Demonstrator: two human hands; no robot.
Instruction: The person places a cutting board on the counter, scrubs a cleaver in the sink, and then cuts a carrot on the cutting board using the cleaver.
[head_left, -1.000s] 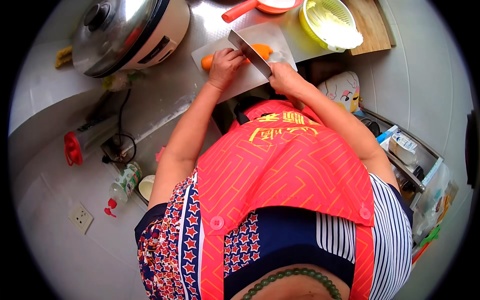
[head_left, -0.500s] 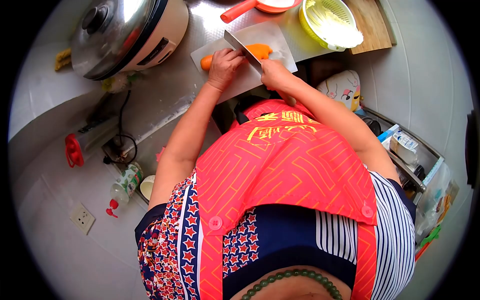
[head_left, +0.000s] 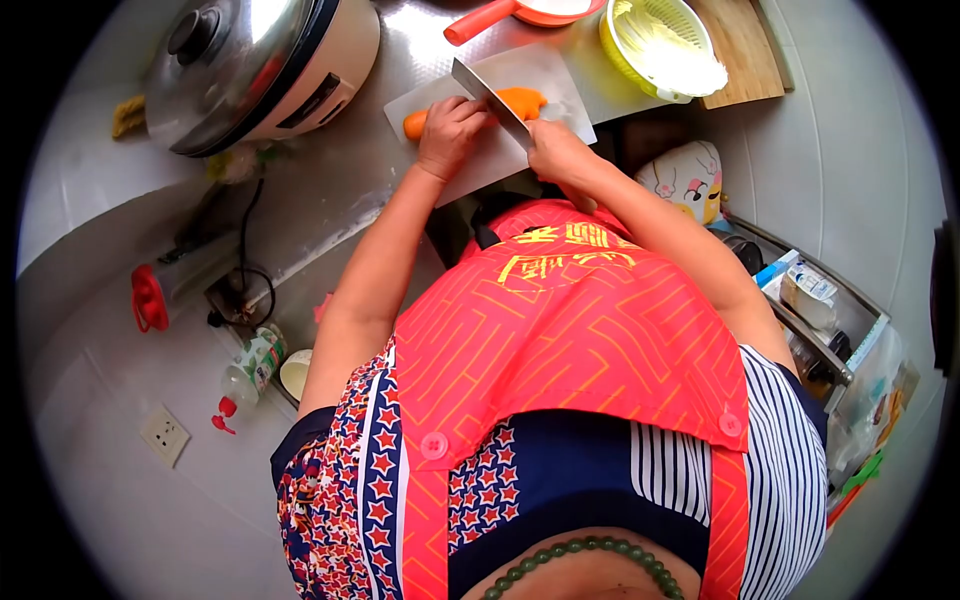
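A carrot (head_left: 415, 124) lies on a white cutting board (head_left: 480, 178), with my left hand (head_left: 452, 132) closed over it and its fingers curled close to the blade. The handle of a broad kitchen knife (head_left: 490, 100) is in my right hand (head_left: 556, 152); its blade slants across the carrot. Right of the blade lie orange carrot slices (head_left: 523, 101). Something pale and see-through (head_left: 565, 112) is on the board beside these pieces; I cannot make out what it is.
A large electric cooker (head_left: 325, 75) with a domed lid stands left of the board. Behind the board is a red-handled strainer or pan (head_left: 482, 22). A yellow-green basket (head_left: 648, 72) with pale shreds and a wooden board (head_left: 738, 55) are at the right. An open drawer (head_left: 815, 335) juts out lower right.
The knife and my right hand have shifted very slightly to the right and down. My left hand stays on the carrot.
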